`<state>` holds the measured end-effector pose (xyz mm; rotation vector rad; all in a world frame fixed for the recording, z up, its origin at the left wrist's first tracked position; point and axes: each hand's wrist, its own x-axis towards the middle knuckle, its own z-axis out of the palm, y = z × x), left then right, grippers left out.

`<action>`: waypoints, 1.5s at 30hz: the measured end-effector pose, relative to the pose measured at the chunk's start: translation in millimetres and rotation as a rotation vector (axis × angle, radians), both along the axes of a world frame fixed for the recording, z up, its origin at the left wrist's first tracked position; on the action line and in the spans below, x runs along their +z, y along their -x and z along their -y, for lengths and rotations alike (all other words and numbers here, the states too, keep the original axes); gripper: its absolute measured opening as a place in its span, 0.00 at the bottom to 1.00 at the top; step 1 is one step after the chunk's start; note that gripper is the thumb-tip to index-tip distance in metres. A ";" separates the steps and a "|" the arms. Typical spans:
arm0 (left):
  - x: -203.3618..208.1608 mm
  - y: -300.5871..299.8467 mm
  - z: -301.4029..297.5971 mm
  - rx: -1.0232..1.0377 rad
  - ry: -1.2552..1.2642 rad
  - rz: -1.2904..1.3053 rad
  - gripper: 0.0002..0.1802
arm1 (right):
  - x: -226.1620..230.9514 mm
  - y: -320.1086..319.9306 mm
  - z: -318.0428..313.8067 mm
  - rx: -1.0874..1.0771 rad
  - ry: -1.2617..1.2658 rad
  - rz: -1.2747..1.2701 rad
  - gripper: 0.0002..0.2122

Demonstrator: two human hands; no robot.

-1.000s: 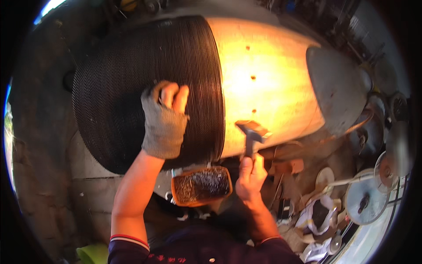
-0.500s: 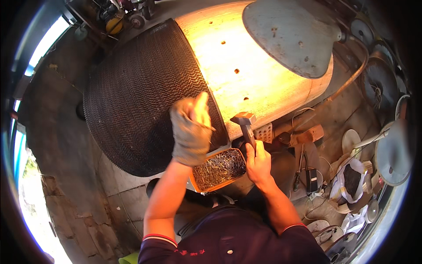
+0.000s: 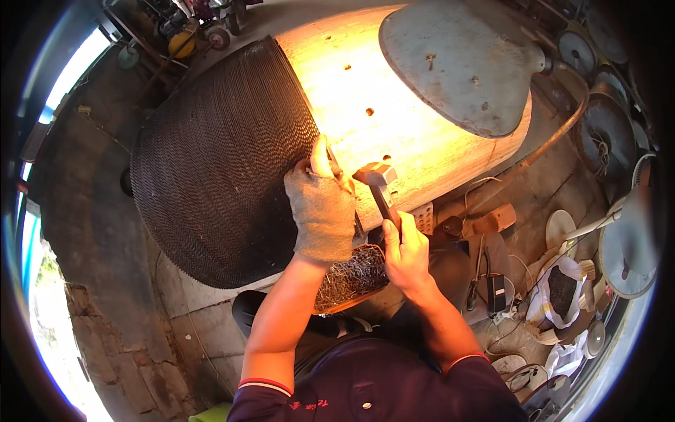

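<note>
My left hand [image 3: 322, 207], in a worn grey glove with bare fingertips, rests at the edge where the dark ridged covering [image 3: 225, 162] meets pale wood. Its fingers are pinched; a thin dark piece shows beside the thumb, too small to name. My right hand [image 3: 408, 253] is closed round the handle of a hammer [image 3: 377, 177], whose head is raised just right of my left fingers. Beneath my hands lies an orange-rimmed tray [image 3: 351, 302] full of small thin metal pieces [image 3: 355, 271], partly hidden by my left wrist. The large wooden drum [image 3: 344, 98] has a row of holes.
A grey metal lamp shade [image 3: 460, 67] hangs over the drum on a bent arm [image 3: 548, 141]. Bricks [image 3: 496, 219], a black adapter [image 3: 496, 292] with cables and a white sack [image 3: 559, 295] lie on the floor at right. Round discs [image 3: 605, 133] stand along the right side.
My left hand has moved right and up to the edge of the ridged covering, over part of the tray. The hammer has shifted slightly left and up, closer to my left fingers.
</note>
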<state>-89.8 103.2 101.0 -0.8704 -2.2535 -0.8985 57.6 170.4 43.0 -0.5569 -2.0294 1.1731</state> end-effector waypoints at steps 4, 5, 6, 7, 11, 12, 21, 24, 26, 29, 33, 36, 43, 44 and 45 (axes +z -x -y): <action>-11.3 8.4 -8.0 -0.024 -0.030 0.057 0.40 | 8.7 9.8 -0.6 0.000 -0.074 0.009 0.09; -10.2 7.9 -9.4 -0.044 -0.049 0.054 0.41 | 8.7 12.4 -3.1 0.002 -0.112 0.069 0.09; -7.3 7.1 -10.2 -0.063 -0.066 0.052 0.42 | 8.7 13.9 -4.6 0.004 -0.150 0.129 0.09; -3.1 2.0 -10.9 -0.005 -0.042 -0.031 0.42 | 9.1 14.0 -4.5 0.002 -0.129 0.112 0.08; -7.2 1.9 -10.8 0.086 0.042 -0.120 0.43 | 8.9 11.0 1.3 -0.050 -0.182 0.004 0.09; -8.8 -1.5 -9.6 0.097 0.032 -0.080 0.45 | 10.6 10.3 0.2 -0.040 -0.167 0.076 0.08; -40.2 -55.0 69.7 -0.305 0.219 0.050 0.27 | 16.7 6.7 -10.5 0.020 -0.227 0.250 0.11; -95.1 -70.7 95.3 -0.492 0.530 0.244 0.16 | 21.4 4.1 -0.8 0.034 -0.229 -0.135 0.15; -106.0 -76.0 106.0 -0.596 0.417 0.283 0.15 | 9.9 -2.5 -1.4 -0.001 -0.216 -0.222 0.18; -111.6 -77.0 99.7 -0.522 0.817 0.410 0.14 | 4.5 16.5 -10.4 -0.038 -0.321 0.012 0.15; -115.6 -79.3 90.3 -0.529 1.024 0.375 0.09 | 9.2 -5.9 3.3 0.032 -0.176 -0.034 0.12; -116.3 -73.7 87.3 -0.503 0.994 0.323 0.09 | 13.1 0.9 2.9 0.019 -0.146 -0.407 0.12; -119.7 -74.0 84.6 -0.482 1.052 0.440 0.08 | -3.5 2.8 3.6 -0.011 -0.101 -0.058 0.12; -121.2 -72.2 86.9 -0.502 0.991 0.421 0.10 | -2.9 -2.1 9.5 -0.046 -0.055 -0.186 0.13; -123.2 -73.3 91.2 -0.522 0.933 0.407 0.12 | 10.1 -0.7 12.8 0.019 -0.006 -0.398 0.14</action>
